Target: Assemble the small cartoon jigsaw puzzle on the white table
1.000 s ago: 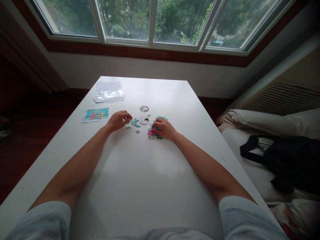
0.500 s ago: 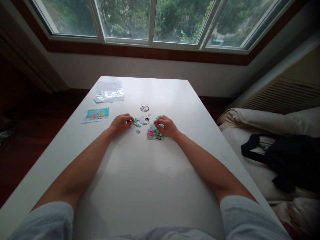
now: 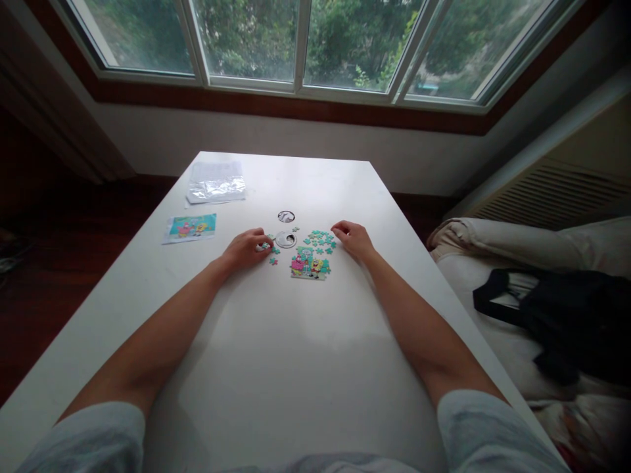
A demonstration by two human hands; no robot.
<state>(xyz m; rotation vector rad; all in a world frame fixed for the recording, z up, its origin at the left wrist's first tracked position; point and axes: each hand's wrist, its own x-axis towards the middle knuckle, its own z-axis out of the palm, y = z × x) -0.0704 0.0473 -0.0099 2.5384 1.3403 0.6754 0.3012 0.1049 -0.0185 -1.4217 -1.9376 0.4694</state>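
A partly joined jigsaw puzzle (image 3: 308, 264) with pink and yellow cartoon figures lies on the white table. Loose teal puzzle pieces (image 3: 320, 238) spread just above its right side. My left hand (image 3: 248, 249) is curled at the smaller left-hand cluster, its fingertips closed around a teal puzzle piece (image 3: 267, 246). One stray piece (image 3: 273, 261) lies below those fingers. To the right of the loose pieces, my right hand (image 3: 353, 239) rests with bent fingers slightly apart and no piece visible in them.
Between the clusters lies a round grey-white disc (image 3: 286, 240), with a smaller dark-rimmed disc (image 3: 286, 216) behind it. A picture sheet (image 3: 191, 228) and a clear plastic bag (image 3: 217, 182) lie at the left. Beyond the table's right edge, dark cloth (image 3: 572, 322) covers part of a pale sofa (image 3: 497, 236).
My right hand has moved right, off the joined puzzle, uncovering its upper part and the loose pieces. My left hand has shifted slightly right over its cluster.
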